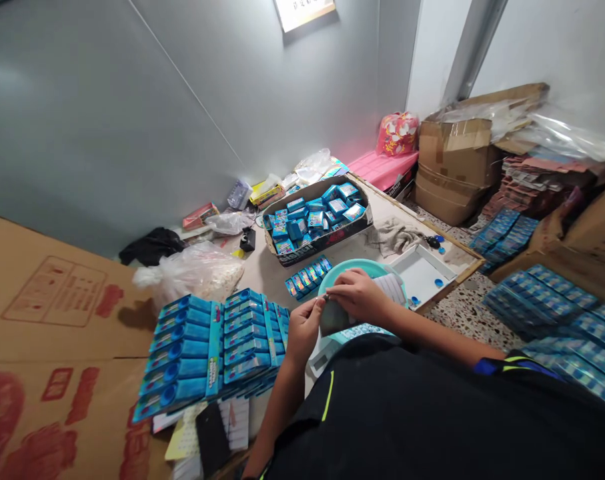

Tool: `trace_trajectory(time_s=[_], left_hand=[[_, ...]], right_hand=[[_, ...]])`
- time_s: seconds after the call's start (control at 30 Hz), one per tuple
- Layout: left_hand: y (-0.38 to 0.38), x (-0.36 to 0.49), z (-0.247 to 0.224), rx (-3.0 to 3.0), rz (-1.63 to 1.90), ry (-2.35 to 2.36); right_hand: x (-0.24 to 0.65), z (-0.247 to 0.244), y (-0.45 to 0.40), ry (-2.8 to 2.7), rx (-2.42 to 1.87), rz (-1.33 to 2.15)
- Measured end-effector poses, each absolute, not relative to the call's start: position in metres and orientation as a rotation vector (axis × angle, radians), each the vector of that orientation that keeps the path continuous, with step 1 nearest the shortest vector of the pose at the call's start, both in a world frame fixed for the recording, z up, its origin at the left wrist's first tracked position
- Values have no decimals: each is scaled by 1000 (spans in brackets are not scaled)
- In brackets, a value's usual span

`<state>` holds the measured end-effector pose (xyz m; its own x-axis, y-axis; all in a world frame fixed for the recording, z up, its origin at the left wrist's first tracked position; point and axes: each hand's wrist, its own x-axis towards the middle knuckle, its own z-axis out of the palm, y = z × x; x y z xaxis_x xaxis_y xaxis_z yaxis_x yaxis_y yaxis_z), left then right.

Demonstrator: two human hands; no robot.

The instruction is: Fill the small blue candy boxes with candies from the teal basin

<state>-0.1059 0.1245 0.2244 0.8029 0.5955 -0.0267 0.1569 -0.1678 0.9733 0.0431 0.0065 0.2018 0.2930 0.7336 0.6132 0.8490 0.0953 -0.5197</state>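
Note:
Both of my hands meet above the near side of a turquoise basin. My left hand pinches something tiny between thumb and fingertips, too small to make out. Touching it from the right, my right hand has its fingers pressed together around the same spot. Small pale pieces lie in the basin below, beside white strips. A row of small shiny blue packs rests on the table just beyond my left hand. Stacked blue display packs stand at the left.
An open carton full of small blue boxes sits behind the basin. Right of the basin are a white tray and a grey cloth. A plastic bag and large cardboard occupy the left; more blue packs are at right.

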Motion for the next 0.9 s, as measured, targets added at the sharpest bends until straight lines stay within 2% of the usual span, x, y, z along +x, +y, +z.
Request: trace_trajectory(time_s=[0.3, 0.9], left_hand=[[116, -102, 214, 1529, 374, 628], [118, -98, 194, 1285, 502, 677]], right_hand=[[38, 191, -8, -1443, -1648, -331], [19, 193, -5, -1380, -1695, -253]])
